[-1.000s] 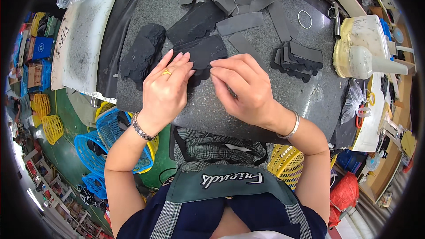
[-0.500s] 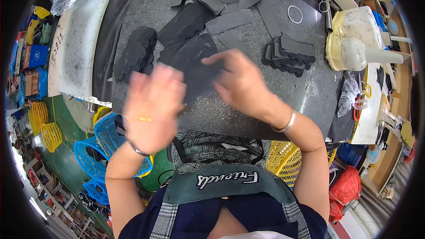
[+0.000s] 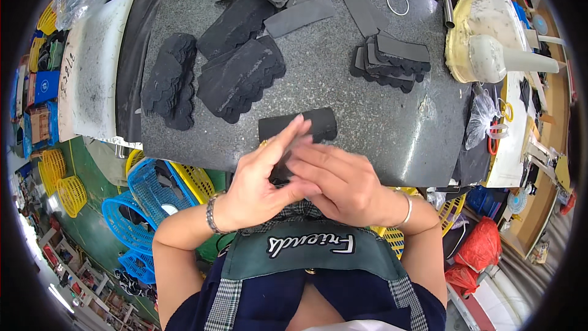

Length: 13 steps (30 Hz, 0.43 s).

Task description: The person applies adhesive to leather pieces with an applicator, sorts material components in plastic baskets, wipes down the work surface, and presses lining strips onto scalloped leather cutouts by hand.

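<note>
My left hand [image 3: 260, 168] and my right hand [image 3: 343, 178] come together over the table's near edge. Both have their fingers stretched out, the right fingertips meeting the left hand's palm side. No held thing shows in either, though the space between the palms is partly hidden. Just beyond them lies a dark rectangular piece [image 3: 318, 121], its near part covered by my fingers. Farther left is a stack of black scallop-edged pieces [image 3: 242, 79], with a second black stack [image 3: 236, 21] behind it and a third scalloped stack [image 3: 170, 79] on its left.
A fanned scalloped stack [image 3: 392, 61] is at the right of the grey table [image 3: 380, 138]. Loose grey strips [image 3: 300, 15] lie at the back, near a white ring [image 3: 397, 2]. A yellow-white machine part [image 3: 481, 40] stands right; blue baskets [image 3: 128, 224] are below left.
My hands have moved from the scalloped stack toward me and come together. The dark piece now shows at the near edge. The view has shifted slightly.
</note>
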Tool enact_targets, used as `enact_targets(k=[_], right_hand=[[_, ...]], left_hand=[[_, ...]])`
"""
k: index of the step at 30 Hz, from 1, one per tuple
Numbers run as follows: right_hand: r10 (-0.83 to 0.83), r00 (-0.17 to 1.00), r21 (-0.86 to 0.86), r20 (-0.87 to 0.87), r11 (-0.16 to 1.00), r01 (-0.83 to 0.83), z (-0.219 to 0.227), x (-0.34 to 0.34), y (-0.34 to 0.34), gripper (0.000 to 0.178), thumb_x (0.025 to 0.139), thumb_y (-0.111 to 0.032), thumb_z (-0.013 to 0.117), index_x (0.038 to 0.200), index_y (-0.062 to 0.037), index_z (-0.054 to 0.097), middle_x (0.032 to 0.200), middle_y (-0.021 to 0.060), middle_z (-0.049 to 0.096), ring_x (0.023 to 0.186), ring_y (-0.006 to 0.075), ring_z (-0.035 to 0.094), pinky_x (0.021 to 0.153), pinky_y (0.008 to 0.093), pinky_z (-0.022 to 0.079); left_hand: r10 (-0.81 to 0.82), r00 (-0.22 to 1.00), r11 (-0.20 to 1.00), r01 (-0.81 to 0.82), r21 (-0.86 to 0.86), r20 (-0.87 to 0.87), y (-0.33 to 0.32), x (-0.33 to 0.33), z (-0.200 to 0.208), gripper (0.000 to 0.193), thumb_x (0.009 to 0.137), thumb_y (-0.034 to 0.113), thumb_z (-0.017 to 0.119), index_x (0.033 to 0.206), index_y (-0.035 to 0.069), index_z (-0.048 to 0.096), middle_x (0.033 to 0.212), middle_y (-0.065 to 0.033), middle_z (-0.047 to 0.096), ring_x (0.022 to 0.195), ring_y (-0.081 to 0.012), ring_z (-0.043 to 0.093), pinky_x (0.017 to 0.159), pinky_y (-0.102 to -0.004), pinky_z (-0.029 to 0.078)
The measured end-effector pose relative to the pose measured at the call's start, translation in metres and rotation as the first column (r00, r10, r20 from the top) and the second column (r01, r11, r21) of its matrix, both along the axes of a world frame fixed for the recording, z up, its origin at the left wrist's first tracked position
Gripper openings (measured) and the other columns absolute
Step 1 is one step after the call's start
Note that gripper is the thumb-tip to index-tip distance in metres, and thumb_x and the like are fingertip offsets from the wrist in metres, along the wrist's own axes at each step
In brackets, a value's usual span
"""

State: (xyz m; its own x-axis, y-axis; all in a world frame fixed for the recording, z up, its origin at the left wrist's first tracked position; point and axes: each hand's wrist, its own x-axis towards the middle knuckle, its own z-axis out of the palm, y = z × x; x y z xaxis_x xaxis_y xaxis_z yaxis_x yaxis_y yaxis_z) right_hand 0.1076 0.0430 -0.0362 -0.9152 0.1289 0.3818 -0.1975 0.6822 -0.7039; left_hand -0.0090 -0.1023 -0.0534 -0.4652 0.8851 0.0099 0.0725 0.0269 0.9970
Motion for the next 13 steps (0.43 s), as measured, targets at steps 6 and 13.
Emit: enact_targets(k=[6, 13], right_hand=[[-0.053, 0.949, -0.499, 0.310, 0.841, 0.209, -0.011, 0.019, 0.017, 0.017, 0.080, 0.004, 0.074, 0.096, 0.0028, 0.068, 0.093, 0.0088, 0.068, 0.071, 0.0113, 0.066, 0.060, 0.0233, 0.055], [-0.209, 0.898, -0.613, 0.387, 0.669, 0.420, -0.034, -0.003, 0.023, 0.005, 0.089, -0.001, 0.067, 0.093, 0.0028, 0.068, 0.083, 0.0068, 0.066, 0.066, 0.0101, 0.066, 0.055, 0.0213, 0.053]], left_hand=[[-0.325, 0.937, 0.862, 0.348, -0.369, 0.127, -0.023, -0.015, 0.006, 0.025, 0.095, 0.000, 0.054, 0.119, -0.001, 0.061, 0.095, -0.0116, 0.072, 0.080, -0.0161, 0.072, 0.062, -0.0257, 0.057], [0.253, 0.923, 0.932, -0.152, -0.330, 0.291, -0.013, -0.034, -0.023, 0.016, 0.095, 0.004, 0.060, 0.108, -0.005, 0.065, 0.087, -0.0107, 0.069, 0.074, -0.0129, 0.068, 0.062, -0.0242, 0.058]])
